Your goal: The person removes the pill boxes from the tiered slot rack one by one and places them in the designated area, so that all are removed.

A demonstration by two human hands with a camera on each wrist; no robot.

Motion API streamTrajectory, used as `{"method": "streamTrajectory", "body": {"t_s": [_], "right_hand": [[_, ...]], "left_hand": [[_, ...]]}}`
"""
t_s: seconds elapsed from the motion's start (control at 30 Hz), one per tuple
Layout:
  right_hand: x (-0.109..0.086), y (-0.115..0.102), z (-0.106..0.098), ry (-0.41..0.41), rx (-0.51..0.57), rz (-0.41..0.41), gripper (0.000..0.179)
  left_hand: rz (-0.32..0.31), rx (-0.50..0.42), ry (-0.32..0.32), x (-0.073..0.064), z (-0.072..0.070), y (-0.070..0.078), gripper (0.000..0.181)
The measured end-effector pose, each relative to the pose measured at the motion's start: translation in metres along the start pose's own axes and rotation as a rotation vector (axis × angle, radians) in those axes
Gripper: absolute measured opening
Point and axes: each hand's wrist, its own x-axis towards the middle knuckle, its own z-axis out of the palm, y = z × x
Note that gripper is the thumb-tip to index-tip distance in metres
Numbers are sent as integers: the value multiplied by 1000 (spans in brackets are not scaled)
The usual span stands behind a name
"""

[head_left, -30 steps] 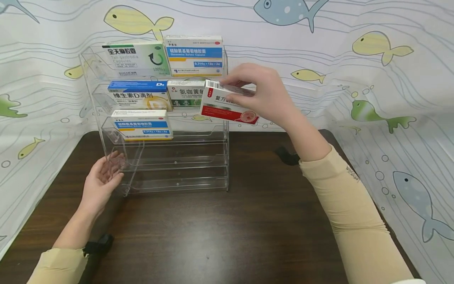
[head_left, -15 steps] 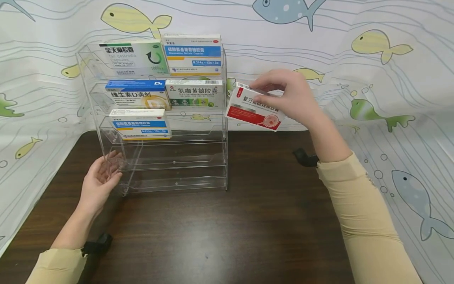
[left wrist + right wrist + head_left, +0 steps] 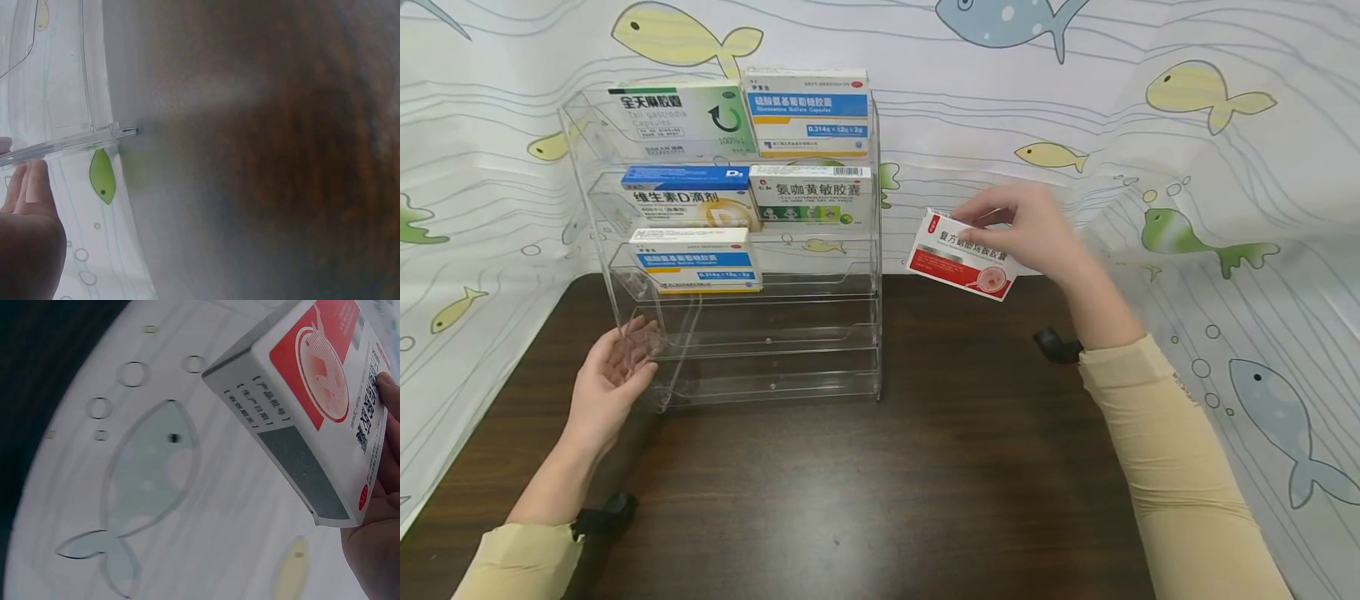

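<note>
In the head view, my right hand [image 3: 1022, 229] pinches a red and white medicine box [image 3: 962, 265] in the air to the right of a clear acrylic display rack [image 3: 775, 387]. The box tilts down to its right; the right wrist view shows its end face and the red front of the medicine box [image 3: 312, 369]. My left hand [image 3: 606, 383] holds the rack's left side panel low down. From the left wrist, the panel edge [image 3: 69, 144] runs between thumb and fingers [image 3: 37, 181]. The rack's upper tiers bear several medicine boxes.
On the top tier are a green-white box [image 3: 681, 119] and a blue-white box [image 3: 807, 114]. A vitamin D box [image 3: 688, 200] and a green-striped box [image 3: 811, 197] sit below, then another blue-white box [image 3: 696, 262]. A fish-print curtain [image 3: 955, 108] backs the dark table [image 3: 850, 492].
My right hand has carried the red and white box away from the rack's middle tier, rightward and then down a little. The left hand keeps its place on the rack.
</note>
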Motion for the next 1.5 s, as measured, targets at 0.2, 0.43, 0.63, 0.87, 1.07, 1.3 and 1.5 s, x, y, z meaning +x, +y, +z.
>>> {"method": "streamTrajectory", "body": {"t_s": [0.2, 0.43, 0.63, 0.87, 1.07, 1.3, 1.5], "right_hand": [[0, 29, 13, -55, -31, 106, 24], [5, 64, 35, -139, -105, 168, 25], [11, 85, 58, -193, -131, 152, 24], [18, 104, 77, -232, -118, 134, 24], [24, 114, 88, -273, -56, 179, 22], [32, 119, 100, -311, -65, 262, 21], [32, 126, 104, -321, -95, 285, 23]], "left_hand": [[-19, 62, 7, 1, 0, 2, 63], [-26, 82, 9, 3, 1, 4, 62], [-14, 61, 6, 3, 1, 4, 61], [-17, 41, 2, 3, 1, 3, 62], [-23, 52, 0, 2, 0, 2, 63], [-24, 64, 0, 1, 0, 3, 62], [-3, 36, 0, 1, 1, 2, 61]]}}
